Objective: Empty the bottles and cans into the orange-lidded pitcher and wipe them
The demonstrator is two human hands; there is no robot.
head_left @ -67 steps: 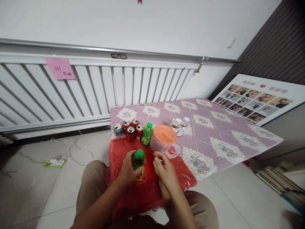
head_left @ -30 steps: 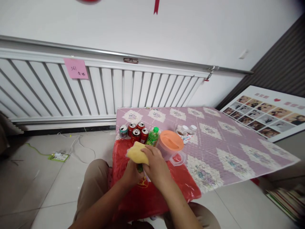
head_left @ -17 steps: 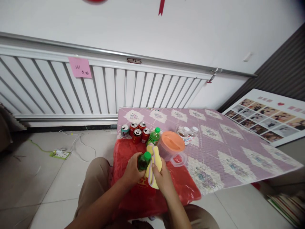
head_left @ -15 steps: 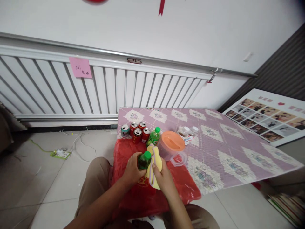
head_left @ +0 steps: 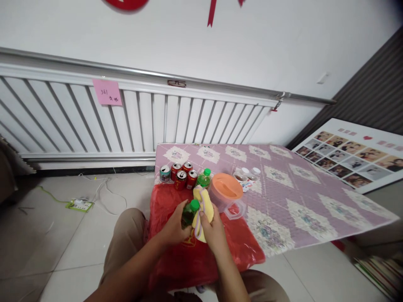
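My left hand [head_left: 176,224] is wrapped round a green-capped plastic bottle [head_left: 189,213], held upright over a red plastic sheet [head_left: 163,256]. In my right hand [head_left: 214,230] is a folded yellow cloth [head_left: 204,205] with a purple edge, pressed close to the bottle's right side. My fingers hide the lower part of the bottle. Just beyond the cloth stands a second green-capped bottle [head_left: 204,179]. To its left is a group of red drink cans [head_left: 180,180] with one teal and white can [head_left: 165,173].
A clear pitcher with an orange lid [head_left: 226,186] stands right of the cloth. Behind it are small white-capped jars [head_left: 242,175]. A purple floral cover [head_left: 286,201] spreads over the table. A white radiator [head_left: 176,117] runs along the wall; a power strip [head_left: 79,205] lies on the floor.
The yellow cloth has shifted slightly up and left, nearer the bottle's cap, and its folds have changed. My left hand still holds the bottle in nearly the same place.
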